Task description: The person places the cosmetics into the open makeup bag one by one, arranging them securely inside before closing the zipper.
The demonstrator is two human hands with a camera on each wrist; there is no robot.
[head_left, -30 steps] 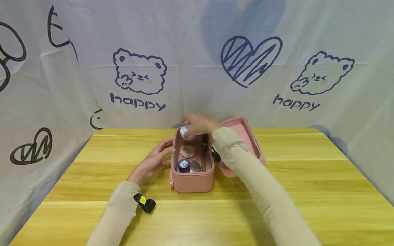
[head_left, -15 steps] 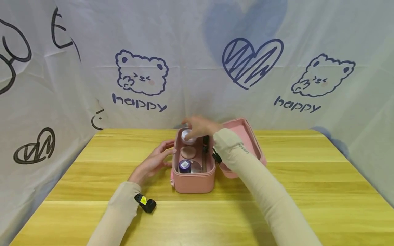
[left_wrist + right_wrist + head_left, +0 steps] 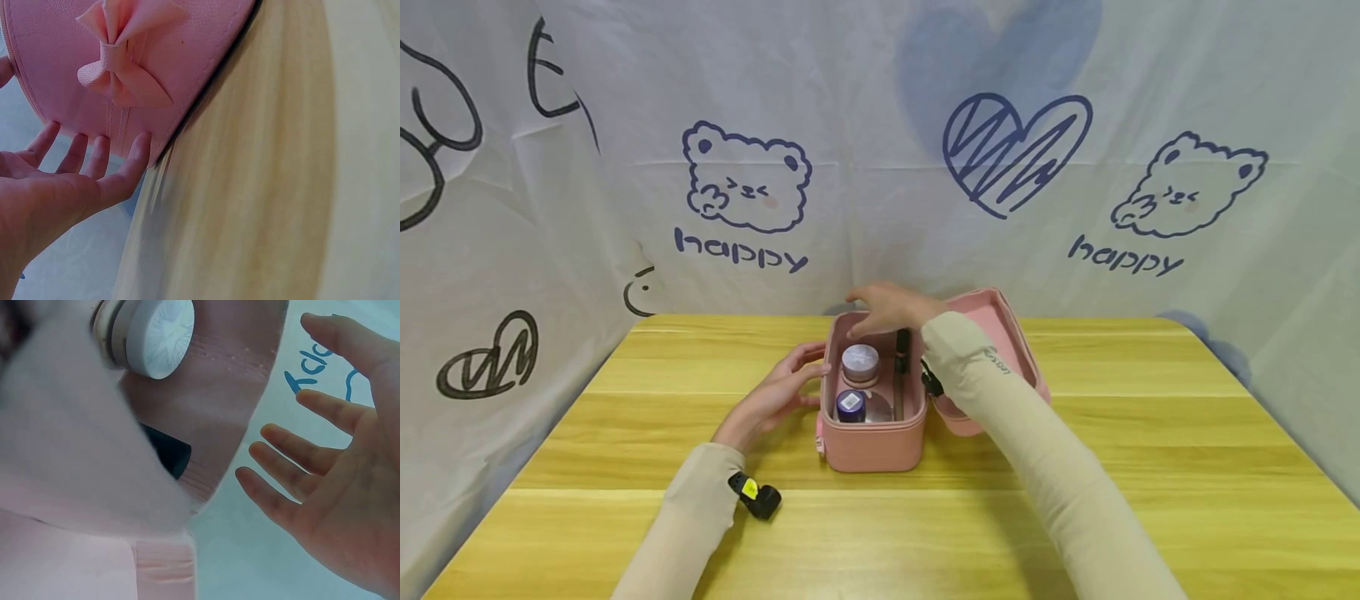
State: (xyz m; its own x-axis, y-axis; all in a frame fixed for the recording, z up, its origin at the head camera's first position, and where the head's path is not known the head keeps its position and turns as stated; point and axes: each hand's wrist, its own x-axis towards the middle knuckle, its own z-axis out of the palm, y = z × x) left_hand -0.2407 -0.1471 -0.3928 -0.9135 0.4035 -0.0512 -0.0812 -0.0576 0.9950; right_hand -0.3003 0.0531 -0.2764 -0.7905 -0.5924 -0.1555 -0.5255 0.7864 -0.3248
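Note:
A pink cosmetic case [image 3: 876,446] stands on the table with its top off to the right side. Inside it, a round white-lidded jar [image 3: 860,363] sits over the beige round piece, which it now mostly covers. Above the far end of the case hovers my right hand [image 3: 891,307], fingers spread and holding nothing; the right wrist view shows the hand [image 3: 344,444] apart from the jar [image 3: 164,337]. My left hand [image 3: 775,387] rests against the case's left side. In the left wrist view its straight fingertips touch the pink wall [image 3: 56,75] near a bow [image 3: 115,59].
A purple-lidded jar [image 3: 851,405] and a shiny round item [image 3: 879,407] lie at the case's near end. A slim black-ended stick [image 3: 901,350] lies along its right wall. The case's lid [image 3: 996,325] lies open under my right forearm. A printed cloth [image 3: 872,208] hangs behind the table.
The white-lidded jar has gone from my right hand down into the case, nearer to me, over the beige round piece. My right fingers have let go of it. My left hand stays put.

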